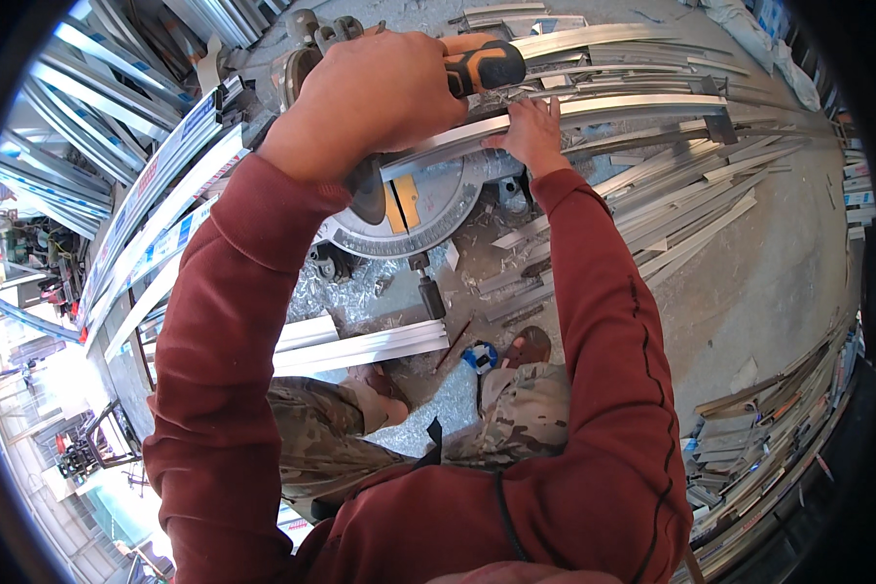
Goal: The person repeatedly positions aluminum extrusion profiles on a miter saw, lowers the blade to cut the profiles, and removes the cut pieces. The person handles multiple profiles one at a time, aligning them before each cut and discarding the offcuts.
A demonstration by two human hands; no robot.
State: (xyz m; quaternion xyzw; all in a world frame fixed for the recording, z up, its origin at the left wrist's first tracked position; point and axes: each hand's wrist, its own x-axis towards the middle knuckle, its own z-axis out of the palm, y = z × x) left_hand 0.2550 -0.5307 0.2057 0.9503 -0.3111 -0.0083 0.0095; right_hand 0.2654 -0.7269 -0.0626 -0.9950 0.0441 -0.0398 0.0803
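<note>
My left hand (375, 97) is wrapped round the black and orange handle (492, 68) of a mitre saw. Under that wrist, part of the saw's round blade (367, 193) shows above the turntable (443, 209), which has a yellow insert (403, 202) with a dark slot. A long silver aluminium profile (633, 107) lies across the back of the saw and runs out to the right. My right hand (535, 136) grips this profile right of the blade, fingers over its top and thumb on the near side. My left forearm hides the profile's left part.
Cut metal strips (691, 195) lie spread on the floor at the right. Two short white profiles (360, 348) lie before my feet, near shiny shavings (346, 292) and a blue roll (479, 357). Long wrapped profiles (156, 195) are stacked left. Offcuts (759, 438) are piled lower right.
</note>
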